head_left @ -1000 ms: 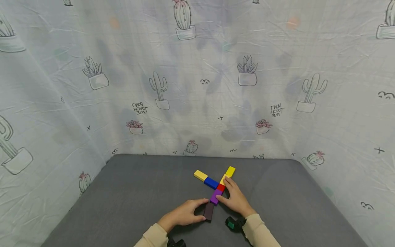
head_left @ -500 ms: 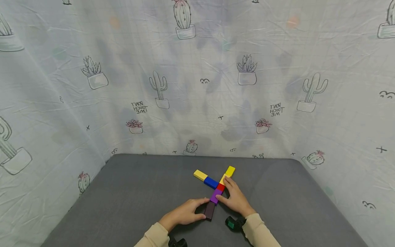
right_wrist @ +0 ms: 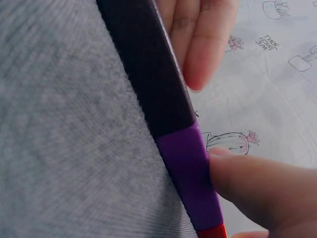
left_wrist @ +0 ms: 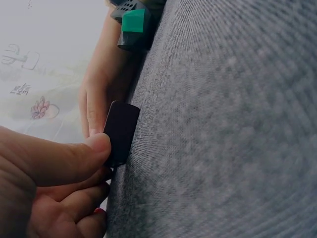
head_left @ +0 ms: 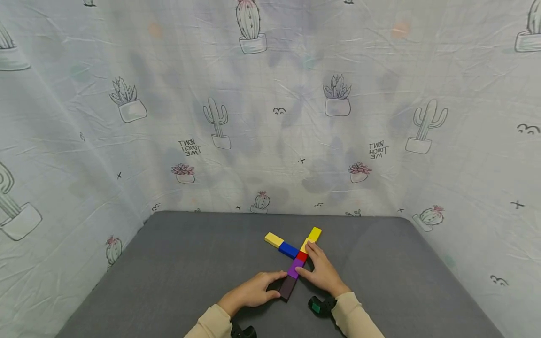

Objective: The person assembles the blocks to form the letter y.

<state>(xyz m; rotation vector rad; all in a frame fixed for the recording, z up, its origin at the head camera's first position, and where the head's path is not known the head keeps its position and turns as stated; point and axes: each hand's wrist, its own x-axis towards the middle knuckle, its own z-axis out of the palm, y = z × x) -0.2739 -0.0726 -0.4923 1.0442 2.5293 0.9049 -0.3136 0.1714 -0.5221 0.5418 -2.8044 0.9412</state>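
In the head view, my left hand (head_left: 253, 290) holds a dark brown block (head_left: 288, 288), thumb at its near end and index finger by its far end. That block's far end meets a purple block (right_wrist: 188, 171) in the right wrist view. My right hand (head_left: 323, 272) rests on the row, thumb at the purple block and fingertips on a pale yellow block (head_left: 305, 244). Between those two lies a red block (head_left: 302, 256). A bright yellow block (head_left: 314, 234) tops the row. A blue block (head_left: 289, 250) and another pale yellow block (head_left: 274, 240) branch off left.
The blocks lie flat on a grey cloth-covered table (head_left: 190, 253). Behind and beside it hangs a pale curtain (head_left: 270, 141) printed with potted cacti. A black wrist device (head_left: 320, 306) with a green patch sits at the right wrist.
My left hand has slid the dark brown block slightly away from me and turned it, so it now lines up end to end with the purple block. The right hand has stayed put.
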